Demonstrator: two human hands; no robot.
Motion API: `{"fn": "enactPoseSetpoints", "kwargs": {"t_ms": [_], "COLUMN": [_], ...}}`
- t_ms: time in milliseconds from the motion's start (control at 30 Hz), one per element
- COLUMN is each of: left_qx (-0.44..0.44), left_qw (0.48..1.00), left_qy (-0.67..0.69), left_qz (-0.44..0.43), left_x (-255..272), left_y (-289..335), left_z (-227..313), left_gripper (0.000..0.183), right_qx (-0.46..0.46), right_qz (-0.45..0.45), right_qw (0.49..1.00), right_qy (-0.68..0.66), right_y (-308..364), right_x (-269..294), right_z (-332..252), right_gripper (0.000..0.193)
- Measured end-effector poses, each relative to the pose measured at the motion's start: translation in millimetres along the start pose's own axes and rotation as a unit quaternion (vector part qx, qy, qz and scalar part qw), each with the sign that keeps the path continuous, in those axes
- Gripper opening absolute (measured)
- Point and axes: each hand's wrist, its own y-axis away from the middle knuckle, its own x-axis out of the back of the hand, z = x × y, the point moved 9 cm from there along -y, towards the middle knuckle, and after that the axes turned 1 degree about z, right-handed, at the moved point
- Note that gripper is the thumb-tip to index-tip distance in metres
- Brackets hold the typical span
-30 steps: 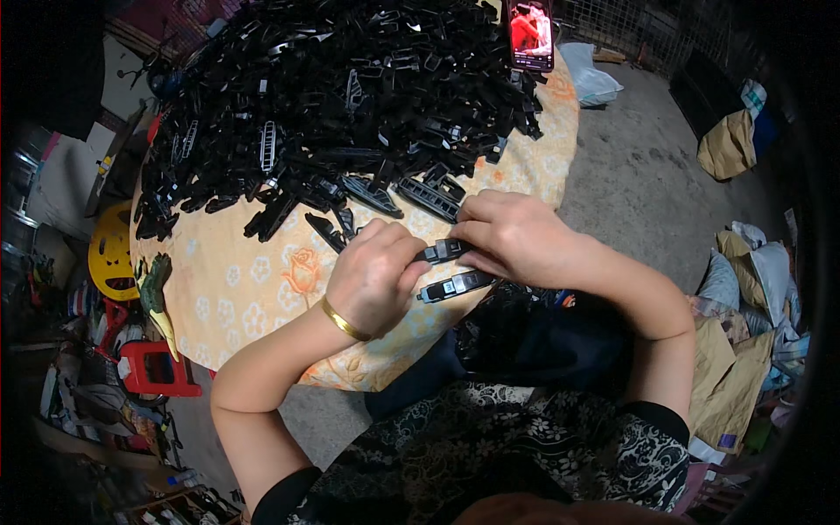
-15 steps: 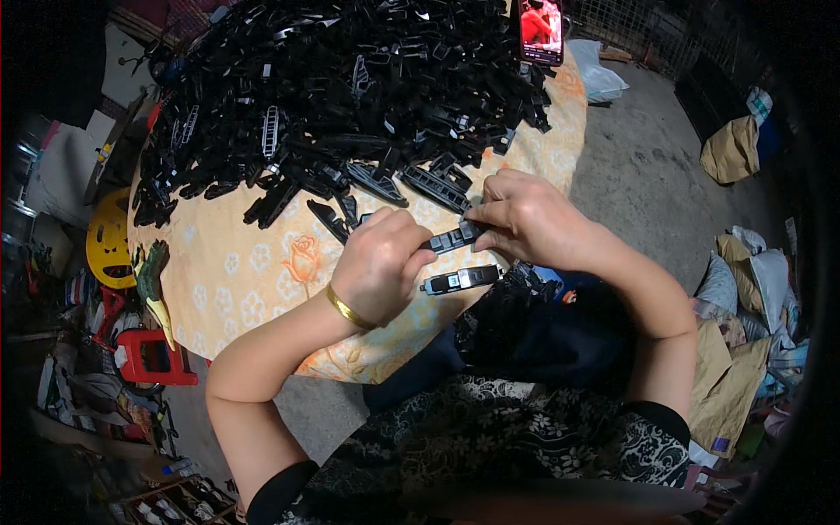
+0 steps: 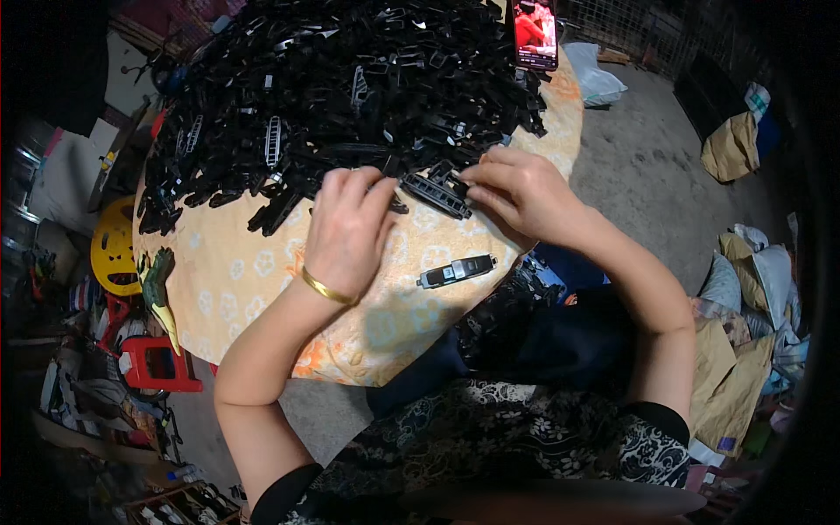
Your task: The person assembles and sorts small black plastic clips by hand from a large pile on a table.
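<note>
A large pile of black plastic parts covers the far part of the table. My left hand, with a gold bangle at the wrist, reaches to the pile's near edge. Its fingers curl down over parts there, and the fingertips are hidden. Across from it, my right hand has thumb and fingers pinched at a small black plastic part. Just beside that part lies a long ribbed black piece. Nearer to me, a black and grey plastic clip-like piece rests alone on the cloth.
A flowered orange and cream tablecloth covers the round table. A phone playing a video stands at the far right edge. More black pieces lie by my lap. Left are a yellow stool and a red one; sacks lie right.
The piece that both hands held between them is no longer visible. My hands have moved apart and farther out, to the pile's near edge. The clip-like piece on the cloth has shifted slightly.
</note>
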Motion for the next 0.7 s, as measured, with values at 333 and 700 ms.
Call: {"fn": "enactPoseSetpoints", "kwargs": {"t_ms": [333, 700], "left_qx": [-0.031, -0.071], "left_qw": [0.996, 0.974], "left_qy": [-0.045, 0.194], "left_qz": [-0.063, -0.089], "left_x": [-19, -14], "left_y": [2, 14], "left_z": [-1, 40], "left_gripper": [0.021, 0.021], "right_qx": [0.032, -0.110], "right_qz": [-0.054, -0.163], "right_qw": [0.998, 0.970], "right_qy": [0.032, -0.143], "right_y": [-11, 20], "right_x": [-27, -25], "right_z": [-1, -3], "right_gripper": [0.022, 0.019]}}
